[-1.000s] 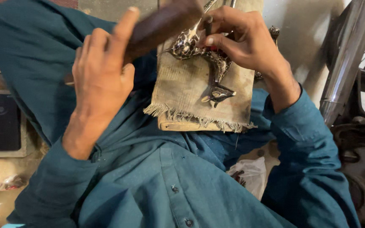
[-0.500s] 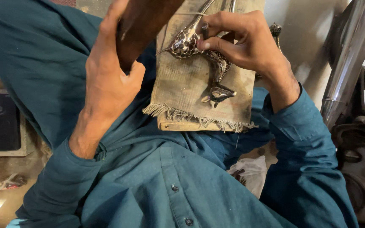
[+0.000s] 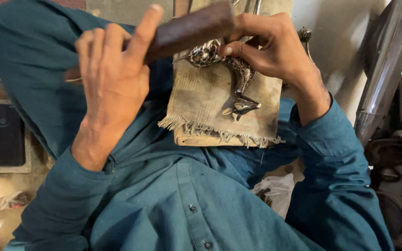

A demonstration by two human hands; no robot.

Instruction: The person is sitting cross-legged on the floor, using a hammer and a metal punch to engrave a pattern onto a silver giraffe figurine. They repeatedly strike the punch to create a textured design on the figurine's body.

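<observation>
A metal piece [image 3: 236, 83] lies on a cloth [image 3: 205, 100] over a board [image 3: 201, 138] (resting on the lap), a phone [image 3: 3, 135] far left, metal tubes [image 3: 387, 69] right.

Teal shirt [image 3: 196, 204], tan frayed cloth [image 3: 210, 102], silvery patterned casting [image 3: 238, 79], dark brown block [image 3: 187, 30], black phone [image 3: 4, 135], white bag [image 3: 278, 190].
</observation>
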